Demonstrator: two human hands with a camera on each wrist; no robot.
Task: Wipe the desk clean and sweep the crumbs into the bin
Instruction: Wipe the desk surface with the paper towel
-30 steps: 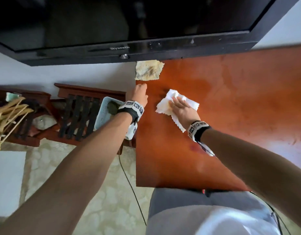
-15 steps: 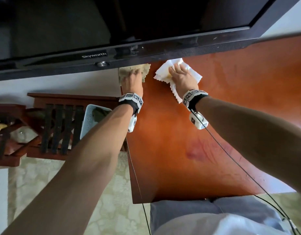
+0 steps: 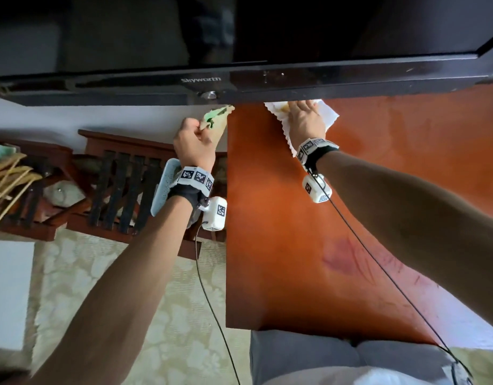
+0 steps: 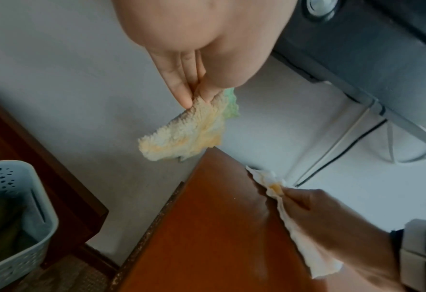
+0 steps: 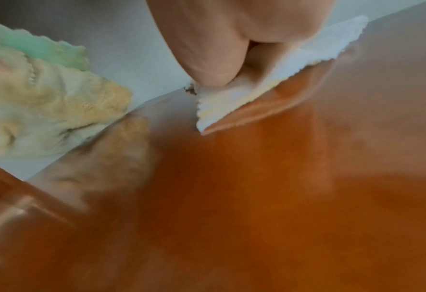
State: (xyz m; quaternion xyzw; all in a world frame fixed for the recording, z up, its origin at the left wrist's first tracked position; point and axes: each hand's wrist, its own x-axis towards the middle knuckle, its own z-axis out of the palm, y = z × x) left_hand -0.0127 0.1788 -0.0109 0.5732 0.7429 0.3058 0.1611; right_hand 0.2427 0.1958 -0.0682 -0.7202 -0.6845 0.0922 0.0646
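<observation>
The left hand (image 3: 194, 144) was off the table's far left corner, its fingers (image 4: 179, 87) pressed together against the thumb and pinching one edge of a stained paper towel (image 4: 187, 130). That towel was yellowed, with a green patch on its far side, and it hung from the pinch just beyond the corner of the table (image 3: 281, 232), clear of the surface or at most brushing its edge; which of the two could not be told. The right hand (image 3: 305, 122) lay at the far edge of the table, just under the lower bezel of the television (image 3: 239, 51), on top of a white paper towel (image 3: 327, 116). In the right wrist view its fingers (image 5: 207, 65) pressed that towel down onto the wood, with a fold of it caught between them; the towel's near edge lifted slightly off the glossy top. A small dark crumb (image 5: 190, 90) sat at the towel's far left corner, right at the table's edge. The white towel bore a yellowish stain near the fingertips in the left wrist view.

A pale blue perforated bin (image 4: 14, 217) stood on the floor to the left of the table, below the left wrist, beside a dark wooden rack (image 3: 123, 190). A reddish smear (image 3: 339, 257) marked the wood nearer the person, well apart from both towels. Black cables ran from the wrist cameras toward the person's lap.
</observation>
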